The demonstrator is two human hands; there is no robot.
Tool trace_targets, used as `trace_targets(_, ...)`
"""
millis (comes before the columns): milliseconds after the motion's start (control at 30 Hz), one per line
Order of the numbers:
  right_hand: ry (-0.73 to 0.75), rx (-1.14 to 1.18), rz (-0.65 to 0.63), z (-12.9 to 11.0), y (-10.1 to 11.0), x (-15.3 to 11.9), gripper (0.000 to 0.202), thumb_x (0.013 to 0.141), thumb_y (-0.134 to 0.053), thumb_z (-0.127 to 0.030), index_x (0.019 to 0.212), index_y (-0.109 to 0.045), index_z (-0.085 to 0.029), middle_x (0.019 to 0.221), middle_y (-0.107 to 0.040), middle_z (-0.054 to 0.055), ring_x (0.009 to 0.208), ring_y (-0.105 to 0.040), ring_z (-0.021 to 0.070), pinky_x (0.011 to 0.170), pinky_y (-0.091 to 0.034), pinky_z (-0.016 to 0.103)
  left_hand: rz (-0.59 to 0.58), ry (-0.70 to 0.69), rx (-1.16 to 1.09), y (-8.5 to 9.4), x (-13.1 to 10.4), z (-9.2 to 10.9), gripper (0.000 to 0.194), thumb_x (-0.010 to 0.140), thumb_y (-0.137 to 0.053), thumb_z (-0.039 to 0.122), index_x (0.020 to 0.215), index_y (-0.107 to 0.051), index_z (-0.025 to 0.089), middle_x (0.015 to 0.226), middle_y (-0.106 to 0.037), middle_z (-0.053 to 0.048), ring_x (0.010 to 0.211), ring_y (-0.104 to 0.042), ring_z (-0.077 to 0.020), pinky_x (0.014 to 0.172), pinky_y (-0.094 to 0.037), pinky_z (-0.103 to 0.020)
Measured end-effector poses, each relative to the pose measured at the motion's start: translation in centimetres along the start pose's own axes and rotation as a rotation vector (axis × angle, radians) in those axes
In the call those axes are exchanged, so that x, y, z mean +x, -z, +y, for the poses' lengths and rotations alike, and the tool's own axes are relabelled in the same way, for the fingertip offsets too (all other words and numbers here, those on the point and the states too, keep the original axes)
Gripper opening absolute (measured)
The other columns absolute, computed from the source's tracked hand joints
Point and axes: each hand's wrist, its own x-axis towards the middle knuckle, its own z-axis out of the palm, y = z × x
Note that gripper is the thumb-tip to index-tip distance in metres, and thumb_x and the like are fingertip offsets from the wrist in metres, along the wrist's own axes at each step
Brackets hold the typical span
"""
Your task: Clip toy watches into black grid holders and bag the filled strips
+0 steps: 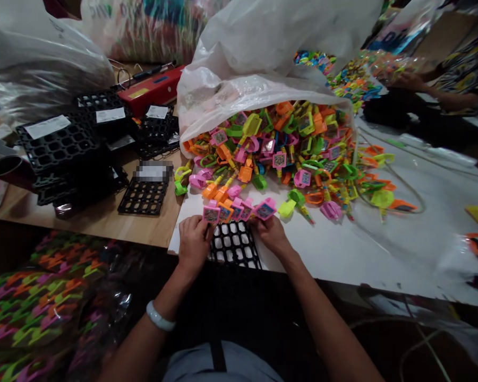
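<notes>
Head view; tray (236, 244) between both hands' fingers (200, 227)

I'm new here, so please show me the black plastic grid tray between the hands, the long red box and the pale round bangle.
Black plastic grid tray (255, 248): head view, right rim.
Long red box (155, 92): head view, bare red surface.
Pale round bangle (158, 318): head view, middle of its band.

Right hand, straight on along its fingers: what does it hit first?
Likely the pink square-faced piece at the right end of the row, just ahead of the right hand; one view leaves depth and contact unclear.
</notes>
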Motion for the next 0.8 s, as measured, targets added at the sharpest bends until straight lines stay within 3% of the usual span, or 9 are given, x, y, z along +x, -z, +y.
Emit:
trace_targets(200, 0.120, -0.072, -0.045, -1.1, -0.8, 0.0, 0.024, 0.082, -0.055, -0.028, 0.101, -0.069, -0.023, 0.102, -0.076, 0.007, 0.095, -0.069, 0.0265, 0.085, -0.055, 0.040, 0.015, -0.005, -0.011, 0.0, 0.1, -0.1, 0.010, 0.094, -0.059, 0.023, 0.090, -0.067, 0.020, 0.088, -0.063, -0.006, 0.086, -0.055, -0.0242, 0.082, -0.042, -0.037)
trace_targets(300, 0.155, -0.047, -0.089, -1.8, 0.5, -0.2, 0.023, 0.084, -0.057, -0.031, 0.102, -0.069, -0.022, 0.100, -0.074, 0.006, 0.090, -0.068, 0.0235, 0.082, -0.055, 0.038, 0.021, -0.009, -0.011, 0.0, 0.1, -0.2, 0.010, 0.093, -0.059, 0.022, 0.088, -0.066, 0.020, 0.086, -0.062, -0.006, 0.085, -0.055, -0.0241, 0.081, -0.042, -0.037)
trace_targets(367, 0.178, -0.079, 0.020, -1.8, 2.4, -0.3, 0.025, 0.087, -0.053, -0.028, 0.107, -0.067, -0.023, 0.104, -0.071, 0.006, 0.086, -0.066, 0.0208, 0.081, -0.055, 0.037, 0.020, -0.005, -0.007, 0.0, 0.0, -0.2, 0.011, 0.094, -0.058, 0.022, 0.087, -0.066, 0.021, 0.087, -0.063, -0.006, 0.085, -0.055, -0.0240, 0.081, -0.042, -0.037)
trace_targets(433, 0.190, -0.199, 0.245, -1.1, 4.9, -0.3, 0.027, 0.089, -0.047, -0.024, 0.108, -0.066, -0.023, 0.106, -0.069, 0.008, 0.088, -0.064, 0.0208, 0.084, -0.053, 0.038, 0.022, 0.000, -0.003, -0.1, -0.1, -0.3, 0.012, 0.094, -0.058, 0.024, 0.086, -0.066, 0.021, 0.088, -0.063, -0.006, 0.086, -0.054, -0.0243, 0.081, -0.042, -0.037)
trace_targets(533, 0.102, -0.503, 0.493, 1.0, 8.7, 0.0, 0.017, 0.087, -0.051, -0.028, 0.093, -0.065, -0.021, 0.098, -0.066, 0.011, 0.095, -0.059, 0.0259, 0.088, -0.049, 0.043, 0.031, 0.006, 0.000, -0.1, -0.1, -0.2, 0.013, 0.095, -0.056, 0.025, 0.087, -0.066, 0.020, 0.088, -0.063, -0.007, 0.086, -0.054, -0.0252, 0.081, -0.042, -0.038)
trace_targets(667, -0.109, -0.675, 0.453, 3.7, 11.2, -0.4, 0.024, 0.081, -0.059, -0.043, 0.072, -0.059, -0.021, 0.081, -0.064, 0.011, 0.084, -0.058, 0.0276, 0.077, -0.049, 0.043, 0.033, 0.010, -0.011, -0.1, 0.0, -0.1, 0.014, 0.095, -0.055, 0.024, 0.087, -0.066, 0.019, 0.086, -0.062, -0.008, 0.084, -0.054, -0.0258, 0.079, -0.042, -0.039)
trace_targets(733, -0.119, -0.590, 0.487, 3.5, 11.0, -1.2, 0.030, 0.082, -0.057, -0.050, 0.074, -0.059, -0.021, 0.079, -0.065, 0.010, 0.079, -0.059, 0.0258, 0.074, -0.049, 0.041, 0.026, 0.022, -0.015, -0.1, 0.0, 0.0, 0.014, 0.095, -0.055, 0.024, 0.088, -0.067, 0.019, 0.086, -0.062, -0.008, 0.084, -0.054, -0.0255, 0.079, -0.042, -0.039)
trace_targets(800, -0.135, -0.365, 0.491, 1.9, 9.6, -2.3, 0.037, 0.083, -0.058, -0.057, 0.081, -0.060, -0.021, 0.074, -0.066, 0.007, 0.071, -0.061, 0.0227, 0.070, -0.051, 0.039, 0.015, 0.038, -0.014, -0.1, 0.0, 0.0, 0.013, 0.095, -0.057, 0.025, 0.088, -0.067, 0.020, 0.087, -0.063, -0.007, 0.085, -0.055, -0.0249, 0.080, -0.042, -0.038)
